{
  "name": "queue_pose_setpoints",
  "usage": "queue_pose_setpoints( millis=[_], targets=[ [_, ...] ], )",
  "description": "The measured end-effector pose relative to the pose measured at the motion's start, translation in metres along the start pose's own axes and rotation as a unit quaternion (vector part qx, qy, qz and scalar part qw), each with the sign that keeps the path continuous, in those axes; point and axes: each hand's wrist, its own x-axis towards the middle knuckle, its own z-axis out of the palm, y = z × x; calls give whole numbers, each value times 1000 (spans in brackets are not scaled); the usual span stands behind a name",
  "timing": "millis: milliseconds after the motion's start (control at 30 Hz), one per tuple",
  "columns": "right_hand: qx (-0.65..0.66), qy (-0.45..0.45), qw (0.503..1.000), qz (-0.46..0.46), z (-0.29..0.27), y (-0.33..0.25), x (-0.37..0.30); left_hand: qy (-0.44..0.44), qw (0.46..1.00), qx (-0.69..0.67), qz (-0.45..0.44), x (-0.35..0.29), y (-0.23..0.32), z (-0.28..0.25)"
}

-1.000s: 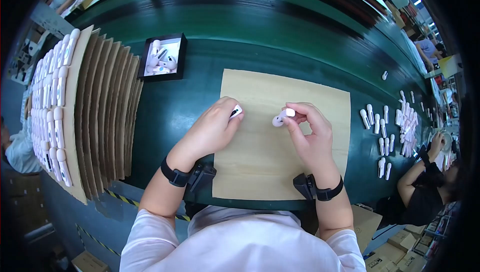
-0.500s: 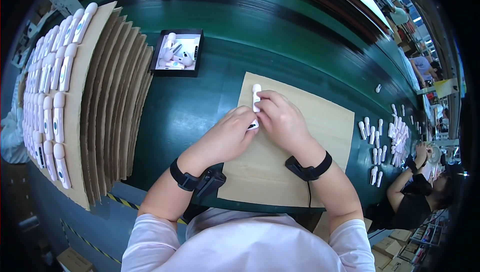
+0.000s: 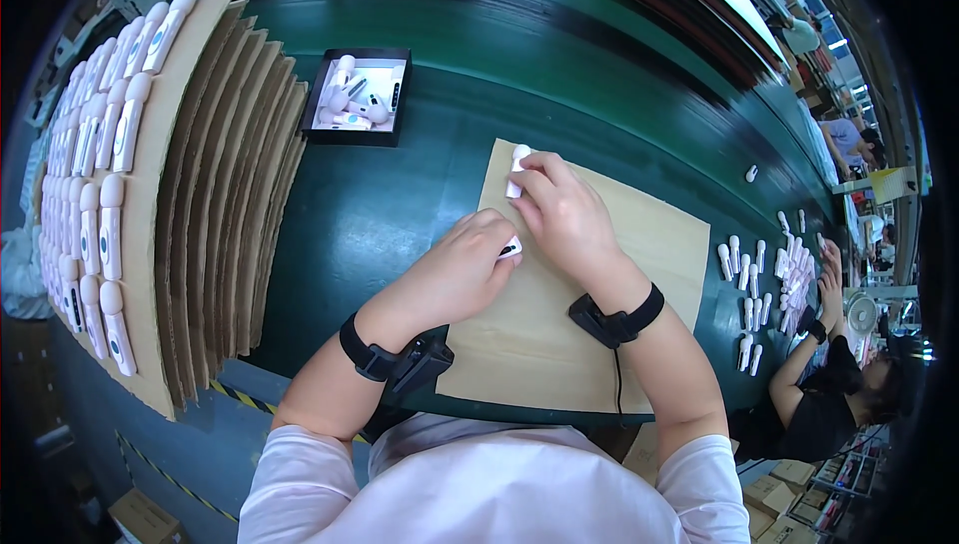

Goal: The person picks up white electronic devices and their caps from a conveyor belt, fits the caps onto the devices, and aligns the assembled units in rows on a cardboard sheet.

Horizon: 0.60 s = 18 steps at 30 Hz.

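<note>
Near the far left corner of the cardboard sheet (image 3: 569,344), a white round-headed handheld device (image 3: 519,156) lies with its head pointing away from me. The fingers of my right hand (image 3: 567,219) close around the lower part of that device and hide some of it. Nearer to me, my left hand (image 3: 465,259) is wrapped around another white device (image 3: 510,247). Only its end, with a small dark slot, sticks out between thumb and fingers. A black strap with a small box sits on each wrist.
At left, more such devices lie in rows on top of stacked cardboard sheets (image 3: 215,204). A black-rimmed box (image 3: 400,94) with several devices stands on the green table (image 3: 430,164). Loose devices (image 3: 794,279) lie at right, where a co-worker's hand (image 3: 831,289) reaches in.
My right hand has moved away from my left hand, farther up the sheet, with the device shifting slightly. The left hand has hardly moved. The co-worker's hand has reached toward the loose devices.
</note>
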Motion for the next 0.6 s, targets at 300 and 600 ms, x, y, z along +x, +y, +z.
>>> queue_pose_setpoints(
  millis=[300,600],
  targets=[
    [124,32,992,19,-26,-7,-10,27,1000,3,-4,4,14,-3],
    [316,-43,930,181,-58,-45,-55,26,992,-121,9,0,25,8]
  ],
)
